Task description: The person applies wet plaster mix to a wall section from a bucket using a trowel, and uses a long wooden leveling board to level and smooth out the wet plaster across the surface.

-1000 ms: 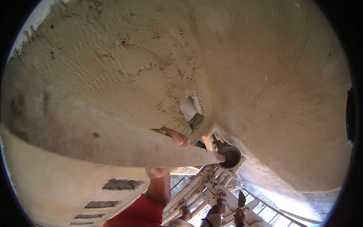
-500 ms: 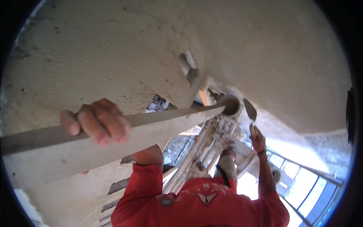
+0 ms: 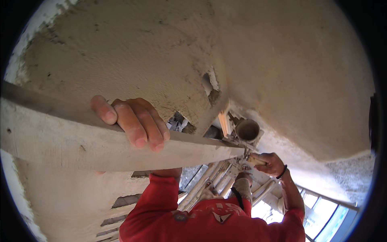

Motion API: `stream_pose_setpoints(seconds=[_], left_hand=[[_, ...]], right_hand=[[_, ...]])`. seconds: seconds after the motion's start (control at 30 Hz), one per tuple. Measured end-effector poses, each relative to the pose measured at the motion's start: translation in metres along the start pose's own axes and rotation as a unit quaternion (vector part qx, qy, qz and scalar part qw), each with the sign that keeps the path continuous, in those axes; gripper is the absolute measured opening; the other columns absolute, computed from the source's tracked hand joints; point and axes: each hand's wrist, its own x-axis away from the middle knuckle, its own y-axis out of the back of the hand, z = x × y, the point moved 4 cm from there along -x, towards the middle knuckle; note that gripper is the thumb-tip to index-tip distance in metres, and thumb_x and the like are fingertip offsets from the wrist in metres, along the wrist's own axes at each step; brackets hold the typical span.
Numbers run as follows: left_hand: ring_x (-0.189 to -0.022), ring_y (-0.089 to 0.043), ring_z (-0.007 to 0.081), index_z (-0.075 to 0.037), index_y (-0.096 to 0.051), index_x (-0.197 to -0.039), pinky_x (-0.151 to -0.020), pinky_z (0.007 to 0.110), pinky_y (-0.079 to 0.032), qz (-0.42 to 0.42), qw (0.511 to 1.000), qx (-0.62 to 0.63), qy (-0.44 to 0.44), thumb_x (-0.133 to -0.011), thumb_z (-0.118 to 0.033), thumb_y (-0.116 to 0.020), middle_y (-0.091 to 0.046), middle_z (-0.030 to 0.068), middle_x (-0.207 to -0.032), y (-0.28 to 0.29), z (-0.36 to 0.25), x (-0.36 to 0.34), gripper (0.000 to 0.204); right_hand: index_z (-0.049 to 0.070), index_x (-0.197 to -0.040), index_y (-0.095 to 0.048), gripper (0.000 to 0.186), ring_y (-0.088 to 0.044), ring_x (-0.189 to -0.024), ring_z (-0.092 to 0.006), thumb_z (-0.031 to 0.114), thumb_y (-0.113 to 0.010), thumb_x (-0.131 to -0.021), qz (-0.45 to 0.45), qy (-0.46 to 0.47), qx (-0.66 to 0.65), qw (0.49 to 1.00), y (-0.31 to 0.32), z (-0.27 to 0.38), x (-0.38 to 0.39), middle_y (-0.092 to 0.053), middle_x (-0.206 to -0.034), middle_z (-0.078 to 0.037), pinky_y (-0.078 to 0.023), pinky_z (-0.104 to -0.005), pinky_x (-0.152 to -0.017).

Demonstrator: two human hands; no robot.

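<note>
Left hand clamped over a long plastering straightedge, right hand wrapped around a wooden-handled trowel (blade hardly visible) beside the straightedge's tip, bucket just beyond.

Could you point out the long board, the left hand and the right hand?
Long board (image 3: 117,153): head view, on its pale broad face.
Left hand (image 3: 134,119): head view, on its curled fingers.
Right hand (image 3: 274,164): head view, on its middle.
</note>
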Motion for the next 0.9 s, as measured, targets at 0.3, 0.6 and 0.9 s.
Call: stream_pose_setpoints(seconds=[0.3,0.6,0.9], left_hand=[[-0.064,-0.061,0.0254,0.002,-0.034,-0.112,-0.058,0.036,-0.051,-0.054,0.988,-0.143,0.017,-0.068,-0.041,-0.070,-0.055,0.0152,-0.089,-0.021,-0.116,0.007,0.071],[-0.074,-0.046,0.0268,0.009,-0.034,-0.117,-0.071,0.037,-0.035,-0.294,0.901,-0.317,0.040,-0.067,-0.041,-0.064,-0.045,0.0178,-0.093,-0.090,-0.250,0.076,0.078],[-0.084,-0.049,0.0332,0.008,-0.038,-0.121,-0.072,0.041,-0.042,-0.508,0.694,-0.504,-0.071,-0.076,-0.043,-0.059,-0.049,0.0257,-0.101,-0.169,-0.329,0.171,0.071]], right_hand=[[0.016,-0.112,-0.058,0.035,-0.064,-0.074,-0.0253,0.020,-0.058,-0.077,0.043,-0.098,0.380,0.919,-0.020,-0.237,-0.016,-0.066,-0.086,-0.013,-0.053,-0.0390,-0.067],[0.014,-0.119,-0.055,0.052,-0.063,-0.060,-0.0201,0.020,-0.070,-0.070,0.001,-0.348,0.123,0.930,-0.069,-0.247,0.027,-0.066,-0.086,-0.015,-0.051,-0.0332,-0.056],[0.015,-0.124,-0.051,0.053,-0.049,-0.041,-0.0134,0.008,-0.065,-0.074,0.041,-0.464,0.019,0.885,-0.123,-0.209,0.017,-0.055,-0.058,-0.006,-0.041,-0.0284,-0.035]])
